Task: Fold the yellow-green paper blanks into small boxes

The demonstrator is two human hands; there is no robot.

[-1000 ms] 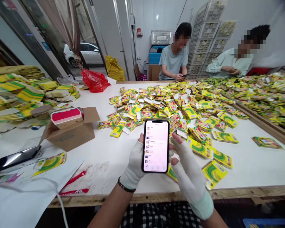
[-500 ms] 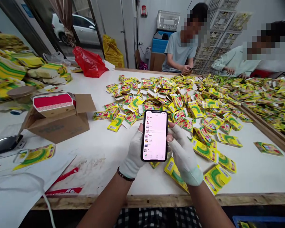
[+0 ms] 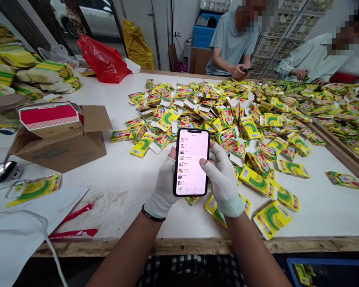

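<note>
The left hand (image 3: 161,185) held the phone (image 3: 192,163) by its left edge, at the centre of the frame; the right hand (image 3: 224,181) clasped the other edge — thumb over the lit screen (image 3: 190,177). Boxes (image 3: 250,128) lay heaped beyond, towards the upper right; a carton (image 3: 67,154) stood at left, a red bag (image 3: 103,61) at upper left.

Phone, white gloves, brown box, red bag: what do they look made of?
Phone: smooth, probably glass front, judging by the lit flat screen; dark frame, metal or plastic unclear.
White gloves: matte, likely knit fabric, soft and close-fitting.
Brown box: matte, likely cardboard; stiff folded flap.
Red bag: shiny, likely thin plastic film; crinkles and highlights.
</note>
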